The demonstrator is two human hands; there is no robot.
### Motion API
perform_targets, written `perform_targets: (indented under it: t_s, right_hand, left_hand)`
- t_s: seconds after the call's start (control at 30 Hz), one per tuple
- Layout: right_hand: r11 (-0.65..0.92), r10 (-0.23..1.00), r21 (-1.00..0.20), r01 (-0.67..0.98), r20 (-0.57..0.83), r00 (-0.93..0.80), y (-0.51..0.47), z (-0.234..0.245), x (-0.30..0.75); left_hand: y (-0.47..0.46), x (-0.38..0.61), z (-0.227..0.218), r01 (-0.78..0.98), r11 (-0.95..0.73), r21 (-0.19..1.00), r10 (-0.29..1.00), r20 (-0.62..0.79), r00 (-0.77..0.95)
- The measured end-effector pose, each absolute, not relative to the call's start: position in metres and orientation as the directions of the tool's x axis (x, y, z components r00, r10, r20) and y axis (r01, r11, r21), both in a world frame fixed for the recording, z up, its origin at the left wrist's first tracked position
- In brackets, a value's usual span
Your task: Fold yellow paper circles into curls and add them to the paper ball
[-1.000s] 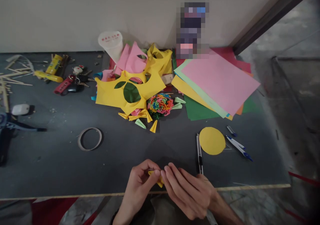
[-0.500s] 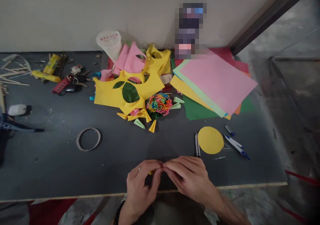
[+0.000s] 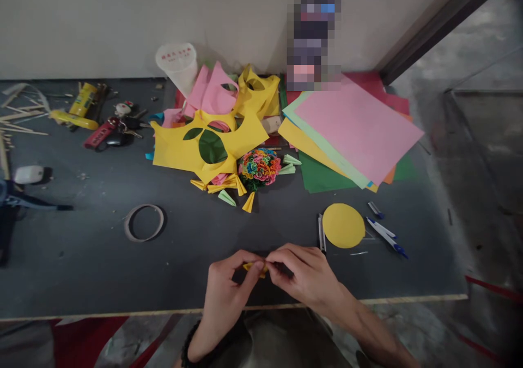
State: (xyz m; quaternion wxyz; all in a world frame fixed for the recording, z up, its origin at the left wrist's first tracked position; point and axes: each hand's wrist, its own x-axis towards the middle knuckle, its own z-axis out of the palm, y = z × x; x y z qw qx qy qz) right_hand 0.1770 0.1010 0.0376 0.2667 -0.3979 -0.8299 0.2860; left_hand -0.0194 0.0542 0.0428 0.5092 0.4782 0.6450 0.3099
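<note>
Between my hands, just above the table's front edge, is a small folded yellow paper piece (image 3: 261, 271), mostly covered by fingers. My left hand (image 3: 232, 286) pinches it between thumb and forefinger. From the other side my right hand (image 3: 304, 275) closes thumb and fingertips on its right end. Folded yellow paper pieces (image 3: 248, 202) and pale green ones (image 3: 227, 197) lie beyond my hands, around a ball of curled multicoloured paper (image 3: 260, 167). To the right of my right hand, a yellow paper circle (image 3: 344, 225) lies beside a utility knife (image 3: 321, 233).
Cut yellow paper (image 3: 171, 150) and a lidded cup (image 3: 177, 65) are at the back. Stacked coloured sheets (image 3: 355, 128) lie at right, near a drawing compass (image 3: 386, 236). At left are a tape roll (image 3: 144, 223), keys (image 3: 126, 128), a white case (image 3: 29, 174) and thin sticks (image 3: 24, 114).
My fingers have shifted slightly, and more of the yellow paper piece shows between them. The whole view has tilted down a little; the things on the table stay in place.
</note>
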Motion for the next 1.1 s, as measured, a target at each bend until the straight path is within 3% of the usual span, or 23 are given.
perform_targets:
  t_s: [0.33, 0.57, 0.7, 0.9, 1.1]
  right_hand:
    - [0.531, 0.804, -0.686, 0.497, 0.223, -0.552, 0.0991, 0.0404, 0.1794]
    - [0.740, 0.663, -0.454, 0.497, 0.363, -0.655, 0.0988, 0.0406, 0.1827]
    - [0.691, 0.710, -0.536, 0.484, 0.380, -0.593, 0.1017, 0.0387, 0.1797]
    - [0.555, 0.797, -0.702, 0.446, 0.296, -0.526, 0.1021, 0.0382, 0.1765]
    - [0.639, 0.721, -0.611, 0.468, 0.263, -0.641, 0.1039, 0.0431, 0.1798]
  left_hand:
    - [0.0482, -0.0130, 0.0450, 0.448, 0.151, 0.881, 0.988, -0.122, -0.094]
    - [0.0493, -0.0164, 0.0459, 0.431, 0.184, 0.883, 0.983, -0.154, -0.103]
    - [0.0504, -0.0177, 0.0447, 0.363, 0.290, 0.885, 0.957, -0.280, -0.082]
    - [0.0466, -0.0193, 0.0423, 0.340, 0.287, 0.896, 0.957, -0.286, -0.054]
    - [0.0482, -0.0219, 0.0447, 0.417, 0.244, 0.875, 0.969, -0.230, -0.085]
